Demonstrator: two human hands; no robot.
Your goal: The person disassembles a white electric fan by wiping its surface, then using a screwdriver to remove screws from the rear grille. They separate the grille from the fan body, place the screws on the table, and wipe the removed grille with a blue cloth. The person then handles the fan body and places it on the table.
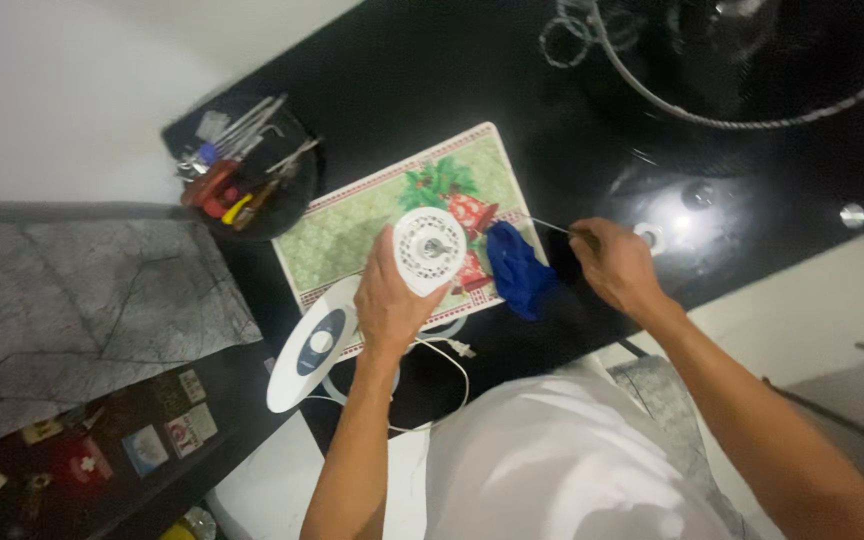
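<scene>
Our left hand (389, 300) grips the round white motor housing (429, 249) of a small fan, holding it upright over the green patterned placemat (352, 225) near the table's (512, 90) front edge. Our right hand (617, 265) is closed around a thin metal tool (550, 226), its tip pointing toward the housing. A blue cloth (517, 268) lies between our hands on the placemat's right end. The fan's white oval base (312, 345) hangs over the front edge, its white cord (449, 352) beside it. A dark bowl of tools (242, 175) sits at the table's left corner.
</scene>
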